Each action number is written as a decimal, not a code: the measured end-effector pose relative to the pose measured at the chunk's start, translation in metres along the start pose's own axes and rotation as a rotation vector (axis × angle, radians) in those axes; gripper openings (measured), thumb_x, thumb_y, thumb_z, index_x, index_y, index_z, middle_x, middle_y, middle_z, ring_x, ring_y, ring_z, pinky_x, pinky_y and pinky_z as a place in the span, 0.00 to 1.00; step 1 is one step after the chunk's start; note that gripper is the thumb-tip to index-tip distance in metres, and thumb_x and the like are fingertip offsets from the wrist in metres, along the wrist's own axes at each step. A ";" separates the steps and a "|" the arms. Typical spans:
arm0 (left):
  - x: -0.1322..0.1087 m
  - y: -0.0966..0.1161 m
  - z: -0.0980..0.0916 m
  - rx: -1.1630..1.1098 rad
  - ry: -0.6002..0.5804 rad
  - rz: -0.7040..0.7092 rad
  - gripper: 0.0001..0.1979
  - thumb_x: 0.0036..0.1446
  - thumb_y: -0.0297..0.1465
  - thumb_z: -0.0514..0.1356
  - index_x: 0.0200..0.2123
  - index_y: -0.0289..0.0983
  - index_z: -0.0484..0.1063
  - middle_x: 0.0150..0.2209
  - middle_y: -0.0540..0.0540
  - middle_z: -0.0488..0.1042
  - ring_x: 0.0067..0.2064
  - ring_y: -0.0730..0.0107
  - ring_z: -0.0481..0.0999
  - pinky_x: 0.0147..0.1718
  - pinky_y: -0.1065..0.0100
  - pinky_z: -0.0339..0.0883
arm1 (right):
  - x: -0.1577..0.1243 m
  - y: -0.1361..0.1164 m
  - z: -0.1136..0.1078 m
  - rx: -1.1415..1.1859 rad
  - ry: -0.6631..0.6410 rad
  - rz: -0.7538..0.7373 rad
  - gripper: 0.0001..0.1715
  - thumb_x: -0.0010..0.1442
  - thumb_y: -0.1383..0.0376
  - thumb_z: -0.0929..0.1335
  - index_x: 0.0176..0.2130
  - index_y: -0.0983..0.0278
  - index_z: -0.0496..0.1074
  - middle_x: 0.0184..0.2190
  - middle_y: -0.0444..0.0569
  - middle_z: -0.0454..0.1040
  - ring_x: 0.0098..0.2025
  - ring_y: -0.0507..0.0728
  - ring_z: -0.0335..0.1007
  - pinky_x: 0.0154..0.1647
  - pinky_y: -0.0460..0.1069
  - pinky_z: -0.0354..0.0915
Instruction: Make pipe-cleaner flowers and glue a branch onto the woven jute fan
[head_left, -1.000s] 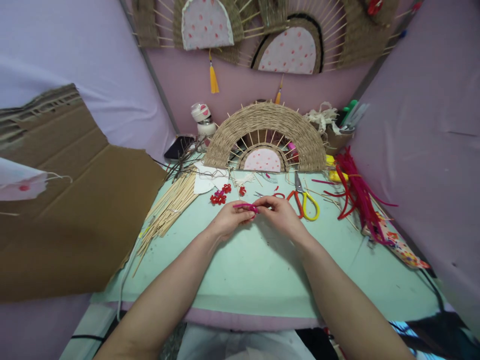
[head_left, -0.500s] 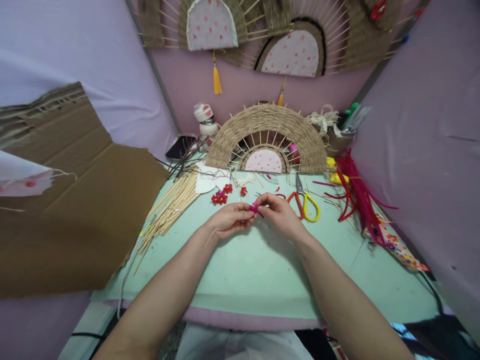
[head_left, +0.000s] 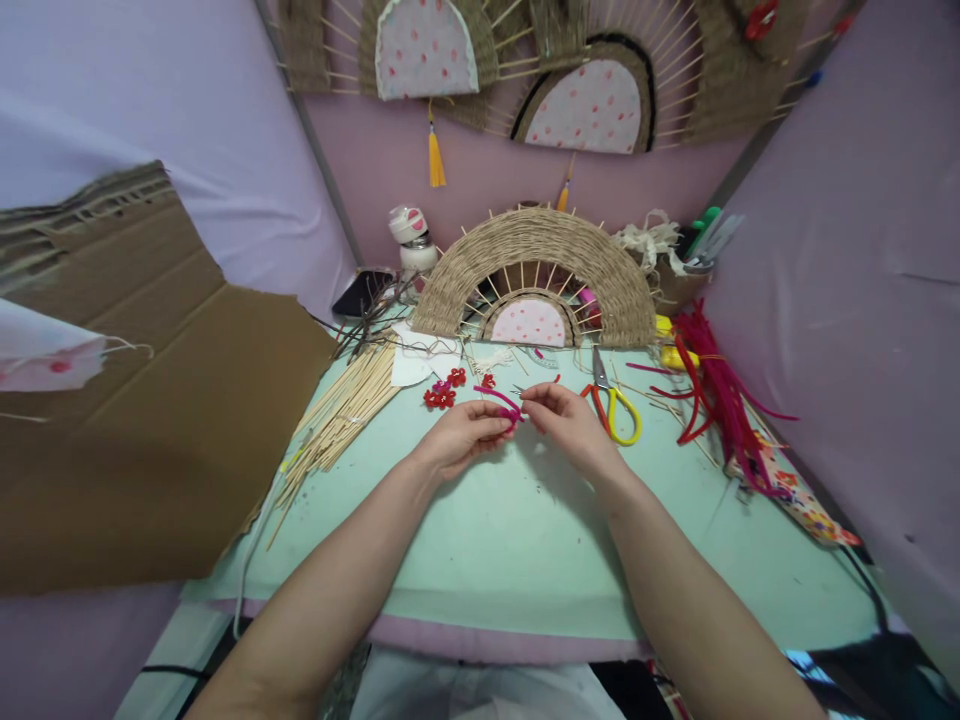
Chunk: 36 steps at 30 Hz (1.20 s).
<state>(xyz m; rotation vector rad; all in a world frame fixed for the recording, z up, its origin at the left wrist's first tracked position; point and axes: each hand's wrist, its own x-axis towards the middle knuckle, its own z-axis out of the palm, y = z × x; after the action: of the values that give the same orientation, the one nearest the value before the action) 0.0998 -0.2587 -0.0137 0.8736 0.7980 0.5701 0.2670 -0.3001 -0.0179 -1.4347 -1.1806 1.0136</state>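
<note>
My left hand (head_left: 469,437) is closed in a pinch on a magenta pipe cleaner (head_left: 498,397). One free end of it curves up and to the left, and a small bend shows at the fingertips. My right hand (head_left: 570,425) is also pinched shut at the other side of the bend, its fingertips touching the pipe cleaner. Just beyond the hands lie small red flowers (head_left: 439,396), one with a magenta part. To the right of my right hand are scissors (head_left: 619,413) with yellow and red handles, partly hidden by that hand.
A woven half-round fan (head_left: 536,235) stands at the back. On the left are a bundle of thin sticks (head_left: 341,405) and a large cardboard sheet (head_left: 165,420). Red and magenta pipe cleaners (head_left: 720,400) lie in a bunch at right. A phone (head_left: 362,293) rests at back left.
The magenta pipe cleaner, bunched between both hands before, now shows a longer free end pointing up-left. My right hand has shifted slightly right, and a small gap shows between the hands.
</note>
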 end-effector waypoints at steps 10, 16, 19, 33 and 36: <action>0.004 0.001 0.002 -0.159 0.155 0.130 0.10 0.40 0.27 0.69 0.28 0.33 0.72 0.27 0.50 0.74 0.30 0.78 0.72 0.31 0.74 0.64 | -0.016 -0.013 0.017 -0.358 0.119 -0.312 0.05 0.53 0.62 0.67 0.29 0.62 0.68 0.29 0.46 0.71 0.29 0.53 0.64 0.32 0.48 0.61; 0.005 -0.006 0.006 -0.138 0.175 0.181 0.11 0.39 0.28 0.68 0.29 0.33 0.73 0.27 0.50 0.72 0.29 0.79 0.69 0.31 0.73 0.62 | -0.015 -0.006 0.023 -0.308 0.119 -0.207 0.07 0.53 0.60 0.66 0.29 0.62 0.71 0.28 0.47 0.74 0.29 0.54 0.66 0.32 0.48 0.62; 0.005 -0.006 0.007 -0.130 0.175 0.162 0.12 0.39 0.28 0.68 0.30 0.32 0.72 0.27 0.50 0.72 0.28 0.80 0.68 0.30 0.74 0.60 | -0.013 -0.002 0.022 -0.221 0.103 -0.111 0.09 0.53 0.60 0.66 0.27 0.63 0.71 0.25 0.45 0.73 0.28 0.53 0.66 0.30 0.47 0.61; 0.004 -0.007 0.012 -0.037 0.247 0.251 0.13 0.39 0.31 0.68 0.30 0.34 0.71 0.29 0.49 0.74 0.32 0.75 0.71 0.30 0.73 0.59 | -0.015 -0.006 0.023 -0.303 0.083 -0.161 0.08 0.53 0.61 0.65 0.26 0.63 0.70 0.25 0.45 0.72 0.27 0.53 0.64 0.31 0.47 0.60; 0.006 -0.006 0.009 -0.091 0.260 0.222 0.16 0.37 0.32 0.70 0.31 0.34 0.72 0.30 0.48 0.74 0.32 0.74 0.72 0.31 0.73 0.60 | -0.012 -0.008 0.018 -0.237 0.047 -0.103 0.12 0.53 0.58 0.66 0.26 0.64 0.71 0.24 0.45 0.72 0.27 0.53 0.64 0.30 0.47 0.60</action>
<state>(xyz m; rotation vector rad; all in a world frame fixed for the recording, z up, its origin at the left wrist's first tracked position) 0.1113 -0.2622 -0.0173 0.8189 0.9078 0.9228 0.2462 -0.3084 -0.0128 -1.5547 -1.3606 0.7847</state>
